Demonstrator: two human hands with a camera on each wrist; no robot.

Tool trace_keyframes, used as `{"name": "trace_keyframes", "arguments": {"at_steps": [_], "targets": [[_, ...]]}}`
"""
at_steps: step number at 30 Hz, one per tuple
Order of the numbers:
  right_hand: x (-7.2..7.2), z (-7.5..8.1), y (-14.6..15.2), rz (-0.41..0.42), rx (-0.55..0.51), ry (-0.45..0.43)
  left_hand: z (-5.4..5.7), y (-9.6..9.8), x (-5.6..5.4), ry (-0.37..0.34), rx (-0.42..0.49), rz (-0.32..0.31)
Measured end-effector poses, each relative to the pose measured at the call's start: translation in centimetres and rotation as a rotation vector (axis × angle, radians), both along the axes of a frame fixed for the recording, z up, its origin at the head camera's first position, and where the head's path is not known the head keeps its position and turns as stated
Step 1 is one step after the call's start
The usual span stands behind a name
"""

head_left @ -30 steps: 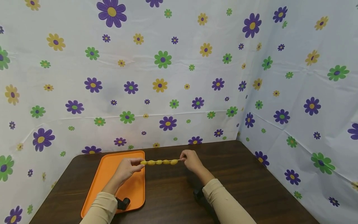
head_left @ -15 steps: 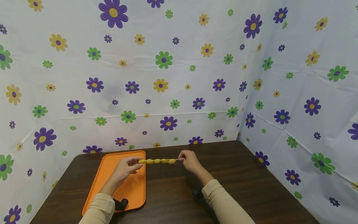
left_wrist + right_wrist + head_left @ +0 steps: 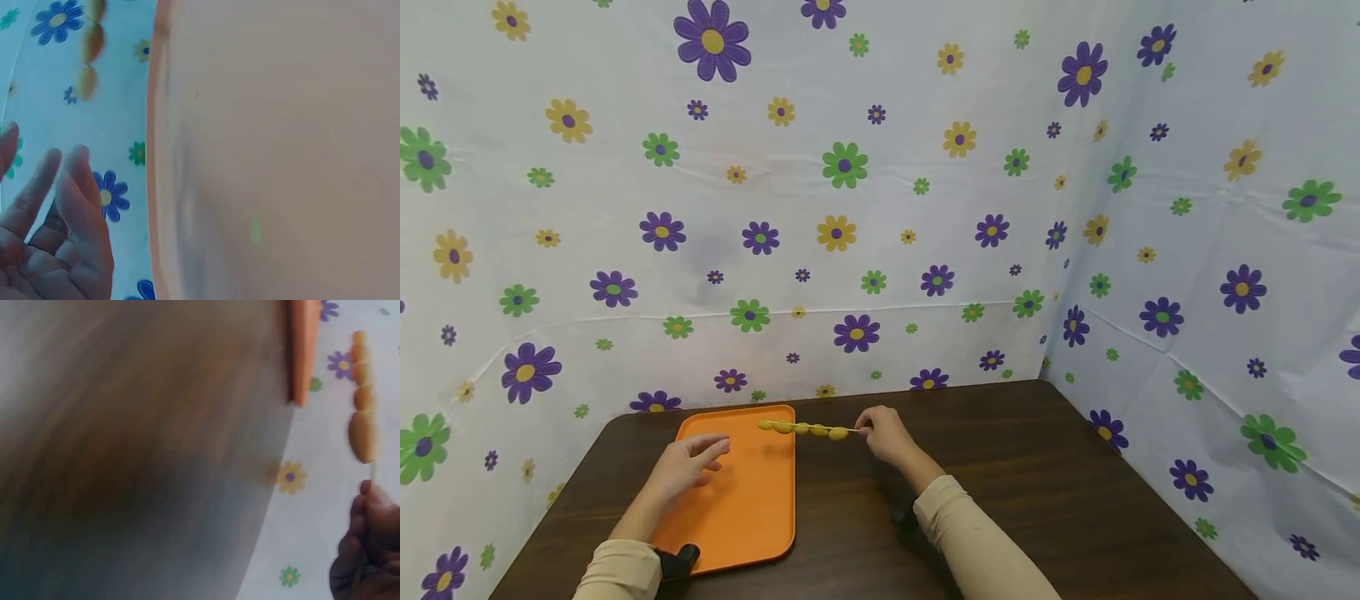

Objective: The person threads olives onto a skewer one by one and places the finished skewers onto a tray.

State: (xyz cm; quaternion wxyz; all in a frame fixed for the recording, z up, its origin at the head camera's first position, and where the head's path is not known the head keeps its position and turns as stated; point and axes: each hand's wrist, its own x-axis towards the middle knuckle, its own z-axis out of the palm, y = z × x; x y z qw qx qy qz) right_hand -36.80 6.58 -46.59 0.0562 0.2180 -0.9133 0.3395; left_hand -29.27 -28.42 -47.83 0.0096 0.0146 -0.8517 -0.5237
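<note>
My right hand [image 3: 883,435] pinches the bare end of a thin skewer [image 3: 805,429] that carries several yellow, oval pieces. In the head view it lies nearly level, its loaded end reaching left over the orange tray [image 3: 752,517]. The right wrist view shows the stick held between thumb and curled fingers, with the yellow pieces [image 3: 362,434] beyond them. My left hand [image 3: 681,468] is over the left part of the tray, fingers relaxed and apart from the skewer. From the left wrist, the palm and fingers [image 3: 78,206] hold nothing, and the blurred pieces [image 3: 92,44] show farther off.
The tray rests on the left of a dark wood table [image 3: 970,467]. A white cloth with printed flowers [image 3: 880,208] hangs behind the table and along its right side. Black straps [image 3: 677,560] sit at the wrists.
My left hand has let go of the skewer's loaded end and drawn back left and down. My right hand has shifted left with the skewer, whose tip is now over the tray.
</note>
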Motion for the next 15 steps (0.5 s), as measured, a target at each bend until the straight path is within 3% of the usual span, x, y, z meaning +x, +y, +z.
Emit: {"name": "trace_keyframes", "arguments": {"at_steps": [5, 9, 15], "targets": [[-0.3, 0.4, -2.5, -0.038, 0.014, -0.051, -0.1, -1.2, 0.5, 0.000, 0.035, -0.006], [-0.1, -0.2, -5.4, -0.025, -0.004, -0.073, 0.3, -2.0, 1.4, -0.003, 0.001, 0.025], [0.5, -0.4, -8.7, -0.078, 0.003, -0.057, 1.1, -1.9, 1.5, -0.012, -0.003, 0.009]]}}
